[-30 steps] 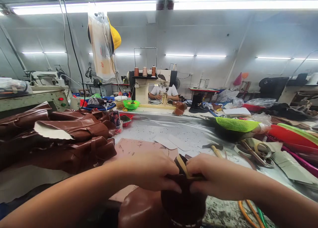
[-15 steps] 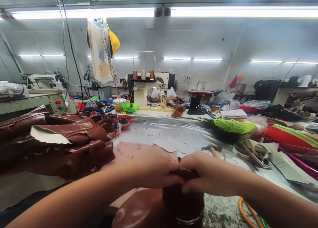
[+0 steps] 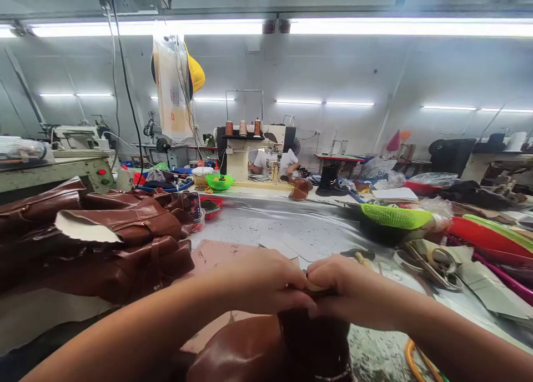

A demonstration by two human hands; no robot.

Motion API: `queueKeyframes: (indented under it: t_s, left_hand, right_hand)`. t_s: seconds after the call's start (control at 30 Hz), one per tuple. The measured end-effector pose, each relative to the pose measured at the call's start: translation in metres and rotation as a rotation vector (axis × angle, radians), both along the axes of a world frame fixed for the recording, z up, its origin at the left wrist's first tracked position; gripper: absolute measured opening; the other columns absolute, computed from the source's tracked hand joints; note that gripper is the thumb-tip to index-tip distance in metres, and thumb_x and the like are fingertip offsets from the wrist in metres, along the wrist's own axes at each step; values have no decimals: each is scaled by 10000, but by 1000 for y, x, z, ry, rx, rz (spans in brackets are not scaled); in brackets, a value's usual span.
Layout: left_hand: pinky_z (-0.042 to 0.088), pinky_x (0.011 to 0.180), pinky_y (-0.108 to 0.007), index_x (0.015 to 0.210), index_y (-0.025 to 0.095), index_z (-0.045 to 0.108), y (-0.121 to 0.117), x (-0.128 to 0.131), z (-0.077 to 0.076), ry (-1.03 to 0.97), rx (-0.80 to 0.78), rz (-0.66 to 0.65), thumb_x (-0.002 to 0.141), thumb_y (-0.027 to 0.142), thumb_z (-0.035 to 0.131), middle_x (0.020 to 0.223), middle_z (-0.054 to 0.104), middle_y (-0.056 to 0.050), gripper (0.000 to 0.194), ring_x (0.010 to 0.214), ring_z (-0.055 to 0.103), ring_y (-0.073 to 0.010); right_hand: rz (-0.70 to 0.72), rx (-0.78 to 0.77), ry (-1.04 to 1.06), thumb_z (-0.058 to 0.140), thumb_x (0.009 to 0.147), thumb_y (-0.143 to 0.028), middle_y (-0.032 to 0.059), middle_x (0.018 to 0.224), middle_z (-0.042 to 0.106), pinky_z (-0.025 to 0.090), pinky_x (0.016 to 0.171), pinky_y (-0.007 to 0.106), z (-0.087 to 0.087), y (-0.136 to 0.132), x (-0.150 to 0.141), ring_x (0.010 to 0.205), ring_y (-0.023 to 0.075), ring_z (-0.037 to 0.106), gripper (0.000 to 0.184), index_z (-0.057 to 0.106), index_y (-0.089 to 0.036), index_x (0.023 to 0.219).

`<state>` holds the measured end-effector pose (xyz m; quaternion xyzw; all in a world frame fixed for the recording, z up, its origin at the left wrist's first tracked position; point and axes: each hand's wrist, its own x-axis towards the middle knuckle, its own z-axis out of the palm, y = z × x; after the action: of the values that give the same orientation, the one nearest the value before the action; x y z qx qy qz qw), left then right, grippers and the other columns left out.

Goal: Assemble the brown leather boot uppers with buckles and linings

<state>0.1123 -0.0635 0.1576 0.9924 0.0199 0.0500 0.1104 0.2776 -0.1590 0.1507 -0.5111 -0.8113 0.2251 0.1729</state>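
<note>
My left hand [image 3: 260, 285] and my right hand [image 3: 347, 290] meet at the top edge of a dark brown leather boot upper [image 3: 310, 343] standing in front of me. Both hands are closed, fingers pinching the rim where a thin tan strip [image 3: 314, 286] shows between the thumbs. A lighter brown rounded leather part [image 3: 237, 354] lies against the upper at the lower left. Under my hands lies a pinkish cutting sheet [image 3: 216, 254] on the worktable [image 3: 308, 221].
A heap of brown leather boot shafts [image 3: 104, 232] fills the left. A hammer [image 3: 360, 255], scissors [image 3: 433, 262], green basket [image 3: 395, 215] and red and green trays [image 3: 491, 235] lie to the right. A phone [image 3: 192, 204] stands nearby. Another person [image 3: 275, 161] sits at a sewing machine beyond.
My hands have closed together over the upper's rim, covering most of the tan strip that stuck up a second ago. The view has shifted slightly.
</note>
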Motion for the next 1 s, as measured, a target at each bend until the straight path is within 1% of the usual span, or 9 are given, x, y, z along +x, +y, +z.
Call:
queueKeyframes:
  t_s: [0.17,0.37,0.43,0.5,0.6,0.7,0.77,0.9,1.0]
  left_hand:
    - [378,594,-191,801,161,639,12,-3,1,0,-114,50,760,232,658,736,636,-4,85,678,558,-125]
    - [375,590,-199,677,151,614,11,2,-10,-146,-136,105,778,318,637,665,584,4,196,636,522,-121]
    - [380,623,-217,689,148,608,7,3,-15,-181,-107,102,796,299,612,707,588,-11,185,665,527,-134]
    - [381,641,-233,687,148,595,5,2,-20,-237,-153,133,794,287,604,748,585,-23,176,685,526,-142]
    - [382,624,-229,692,157,560,9,-3,-28,-357,-493,259,677,310,703,729,562,-1,210,678,511,-136]
    - [366,569,-217,663,158,536,15,-8,-37,-383,-845,331,609,288,714,613,515,36,226,607,472,-117]
    - [357,546,-217,635,153,546,19,-10,-42,-389,-946,326,630,262,675,574,504,39,169,573,458,-110]
    - [381,599,-233,624,153,605,20,-8,-50,-584,-988,334,616,223,700,633,547,16,118,629,499,-119]
    - [363,565,-222,697,167,588,19,-6,-58,-577,-1212,343,532,257,778,640,550,28,267,602,494,-109]
  right_hand:
    - [-23,57,-3,603,735,-68,-57,624,475,338,597,181,-6,1,6,621,84,436,193,489,-167,614]
    - [23,-46,-155,550,700,-54,-30,755,558,331,581,204,7,-1,11,667,110,476,179,544,-195,811]
    - [-13,-65,-170,577,681,-86,-41,721,538,310,551,204,7,1,8,643,108,461,183,552,-196,825]
    - [-90,-40,-82,589,716,-149,-61,619,457,286,513,198,2,4,5,581,92,407,67,531,-183,712]
    - [-144,35,97,556,779,-180,-60,574,398,296,514,195,-5,8,2,554,81,378,226,454,-168,578]
    - [-131,50,148,553,746,-96,-49,611,446,319,540,196,-8,9,5,575,82,408,203,451,-164,585]
    - [-111,50,135,557,738,-89,-52,596,429,318,538,199,-7,10,7,569,85,393,226,428,-169,571]
    - [-43,98,111,546,779,-136,-42,597,432,326,569,219,-8,13,10,603,104,402,216,452,-170,587]
    - [21,99,102,536,797,-135,-41,605,439,326,571,221,-10,15,10,598,102,415,193,497,-164,610]
